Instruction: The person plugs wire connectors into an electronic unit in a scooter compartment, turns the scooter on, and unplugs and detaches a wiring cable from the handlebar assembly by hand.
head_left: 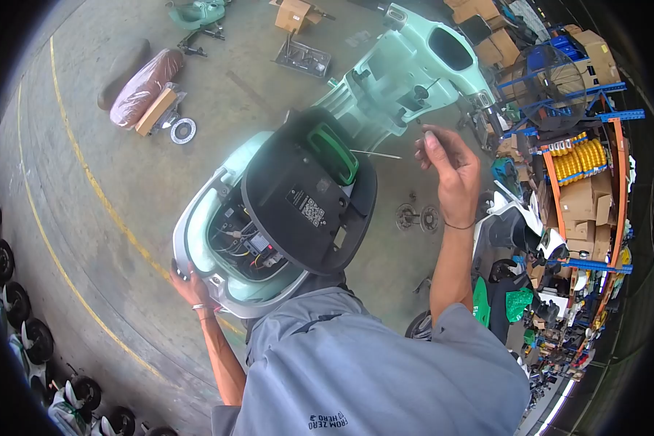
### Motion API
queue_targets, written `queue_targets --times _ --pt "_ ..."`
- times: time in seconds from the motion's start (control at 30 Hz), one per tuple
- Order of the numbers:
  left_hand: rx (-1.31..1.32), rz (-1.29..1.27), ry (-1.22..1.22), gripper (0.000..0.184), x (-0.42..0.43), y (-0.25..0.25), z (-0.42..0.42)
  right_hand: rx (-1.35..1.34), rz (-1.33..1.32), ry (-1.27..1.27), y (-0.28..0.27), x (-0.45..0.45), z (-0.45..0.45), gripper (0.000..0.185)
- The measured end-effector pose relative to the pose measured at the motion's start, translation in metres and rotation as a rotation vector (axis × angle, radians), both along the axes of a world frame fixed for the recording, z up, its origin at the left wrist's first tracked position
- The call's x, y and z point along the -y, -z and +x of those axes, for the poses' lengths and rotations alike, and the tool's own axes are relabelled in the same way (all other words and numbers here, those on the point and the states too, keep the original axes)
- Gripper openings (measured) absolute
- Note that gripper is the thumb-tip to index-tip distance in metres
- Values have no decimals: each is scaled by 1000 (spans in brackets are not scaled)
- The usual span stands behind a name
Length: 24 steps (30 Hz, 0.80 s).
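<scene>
The left hand (pixel 190 289) was bent against the rear edge of the mint scooter body (pixel 209 192), a broad stretch of floor (pixel 109 254) to its left and the wiring compartment (pixel 241 247) to its right; whether it gripped anything could not be told. The right hand (pixel 452 168) was raised, fingers part-curled and their hold unclear, near a thin metal rod (pixel 376 154), with floor separating its wrist from the black lid's (pixel 287 207) rounded edge on its left.
</scene>
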<state>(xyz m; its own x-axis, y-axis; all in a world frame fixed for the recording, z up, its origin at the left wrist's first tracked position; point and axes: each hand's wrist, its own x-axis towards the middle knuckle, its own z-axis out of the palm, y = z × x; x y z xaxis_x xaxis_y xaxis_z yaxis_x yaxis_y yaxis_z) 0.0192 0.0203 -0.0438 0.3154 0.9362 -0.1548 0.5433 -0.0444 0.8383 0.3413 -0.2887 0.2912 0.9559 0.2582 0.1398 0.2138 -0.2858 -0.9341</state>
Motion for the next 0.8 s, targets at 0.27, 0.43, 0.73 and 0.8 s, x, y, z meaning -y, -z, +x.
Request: queue_targets --times 0.27,0.43,0.73,0.8 --pt "-162 169 -65 55 16 2 11 -39 -207 237 143 89 90 30" --pt "-377 395 -156 41 80 -42 50 -250 -369 350 332 185 100 34" --pt "-436 236 203 33 264 43 45 -1100 -762 42 429 300 15 46" --pt "-402 78 164 34 259 33 53 -1161 -776 -12 426 296 16 47"
